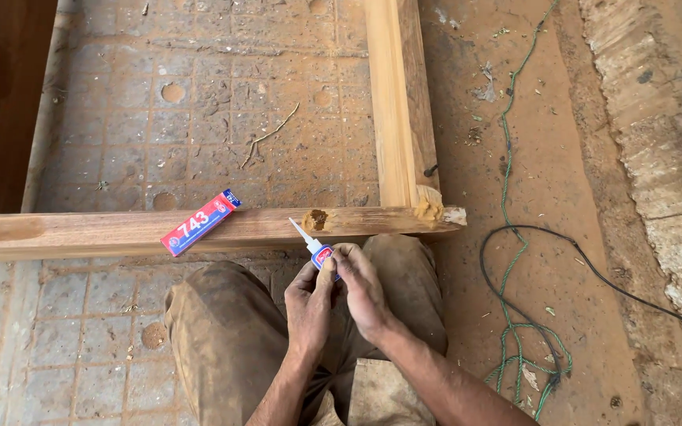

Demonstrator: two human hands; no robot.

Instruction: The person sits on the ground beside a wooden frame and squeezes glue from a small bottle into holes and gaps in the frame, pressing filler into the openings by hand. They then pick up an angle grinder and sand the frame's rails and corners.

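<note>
Both my hands hold a small glue tube point(315, 247) with a white pointed nozzle, just below a wooden frame rail point(120, 231). My left hand point(308, 300) grips the tube's body from the left and my right hand point(361, 288) pinches it from the right. The nozzle tip points up-left toward a brown filled patch point(316, 218) on the rail. A second filled spot point(429, 209) sits at the frame's corner joint, where the upright rail point(395, 102) meets the lower one. A red and blue glue box point(200, 222) lies on the rail to the left.
My knees in dusty brown trousers point(222, 331) are under the hands. A green cord point(515, 260) and a black cable point(586, 264) trail over the dirt floor on the right. A rough stone edge point(665, 158) runs along the far right. Patterned paving point(199, 118) shows inside the frame.
</note>
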